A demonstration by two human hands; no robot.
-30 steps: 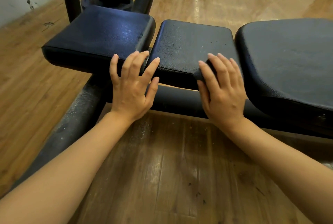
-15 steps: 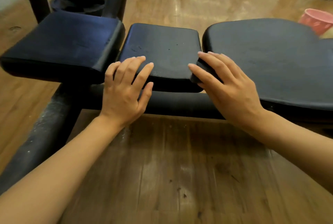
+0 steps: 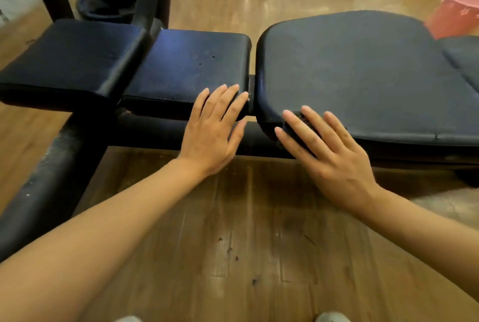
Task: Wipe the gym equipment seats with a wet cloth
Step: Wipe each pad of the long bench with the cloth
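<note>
Place: at the bench's front edge, both hands are working.
Right hand (image 3: 327,150): spread, pressing dark cloth (image 3: 298,128) onto large seat pad (image 3: 363,75).
Left hand (image 3: 213,127): flat, bracing middle pad (image 3: 186,67).
Next: likely sweeping the cloth across the large pad.

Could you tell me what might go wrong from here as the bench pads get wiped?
1. The dark cloth under the right hand is small and pressed by straight fingers at the large pad's rounded front edge, so it could slip out and drop to the floor.
2. The left hand rests beside the gap between pads, where fingertips could get caught.
</note>
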